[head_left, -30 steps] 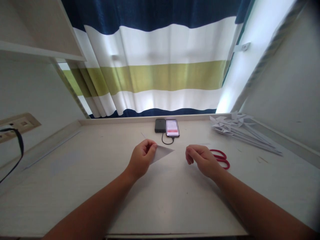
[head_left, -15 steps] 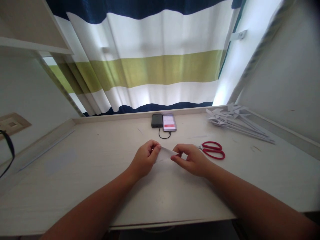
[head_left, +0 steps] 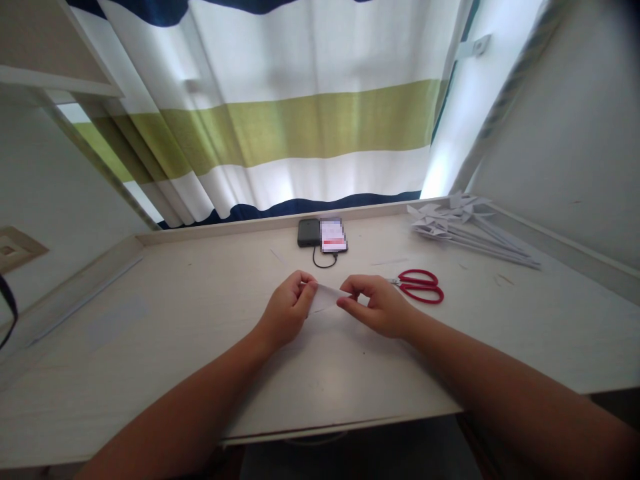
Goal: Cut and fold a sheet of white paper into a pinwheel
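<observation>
Bare desk spreads wide at lower left, ending at its front edge. At centre frame, the left hand and right hand each pinch an end of a small paper piece, its long axis left-right. Red scissors lie just right.

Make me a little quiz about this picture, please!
1. True or false: the red scissors lie on the table, and no hand touches them.
2. What do the left hand and the right hand pinch between them? A a pencil; B a small white paper; C a spoon.
3. Which hand is nearer the scissors?
Key: 1 true; 2 B; 3 the right hand.
</observation>
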Available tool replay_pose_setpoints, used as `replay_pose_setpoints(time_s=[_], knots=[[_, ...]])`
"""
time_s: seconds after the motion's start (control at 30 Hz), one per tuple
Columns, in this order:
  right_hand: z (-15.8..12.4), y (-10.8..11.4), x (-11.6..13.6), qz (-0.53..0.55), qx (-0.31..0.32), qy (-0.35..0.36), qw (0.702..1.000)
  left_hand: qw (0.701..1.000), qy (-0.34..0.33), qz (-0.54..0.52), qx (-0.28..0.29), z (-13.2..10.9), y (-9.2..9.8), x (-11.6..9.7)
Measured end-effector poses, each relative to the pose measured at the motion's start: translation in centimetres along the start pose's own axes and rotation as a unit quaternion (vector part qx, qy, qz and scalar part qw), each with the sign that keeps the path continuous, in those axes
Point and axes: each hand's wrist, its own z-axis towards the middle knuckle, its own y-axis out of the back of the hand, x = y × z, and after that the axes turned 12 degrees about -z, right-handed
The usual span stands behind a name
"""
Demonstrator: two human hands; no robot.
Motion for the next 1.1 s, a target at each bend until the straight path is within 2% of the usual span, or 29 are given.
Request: replay_pose_setpoints(time_s=[0.17,0.27,0.37,0.47,0.53,0.63,0.73,0.87,1.03,1.1], knots=[[0.2,-0.2,0.2,0.041,0.013,-0.036,0.998,0.996,-0.053,0.07,0.007,-0.3,-0.3,-0.4],[0.4,-0.4,0.2,0.041,0.025,-0.073,0.996,0.995,-0.062,0.076,0.008,-0.4,-0.3,-0.6],[0.5,-0.4,-0.1,0.04,0.026,-0.099,0.994,0.998,-0.049,0.024,0.026,-0.2,0.0,-0.5],[0.6,-0.1,-0.5,0.03,0.019,-0.12,0.992,0.994,-0.025,-0.04,0.094,0.3,0.6,-0.4],[0.7,0.3,-0.7,0.024,0.017,-0.131,0.991,0.99,0.0,-0.055,0.133,0.6,1.1,-0.3],[0.8,0.8,-0.7,0.023,0.022,-0.141,0.99,0.988,0.04,-0.047,0.145,1.0,1.7,-0.5],[0.8,0.9,-0.8,0.026,0.03,-0.145,0.989,0.988,0.056,-0.045,0.139,1.2,2.0,-0.7],[0.8,0.9,-1.2,0.03,0.045,-0.14,0.989,0.99,0.032,-0.043,0.134,1.1,2.1,-0.8],[0.6,1.0,-1.4,0.049,0.07,-0.091,0.992,0.985,0.014,-0.043,0.164,1.2,2.4,-0.7],[0.4,0.9,-1.4,0.057,0.072,-0.072,0.993,0.986,-0.006,-0.053,0.159,1.1,2.4,-0.6]])
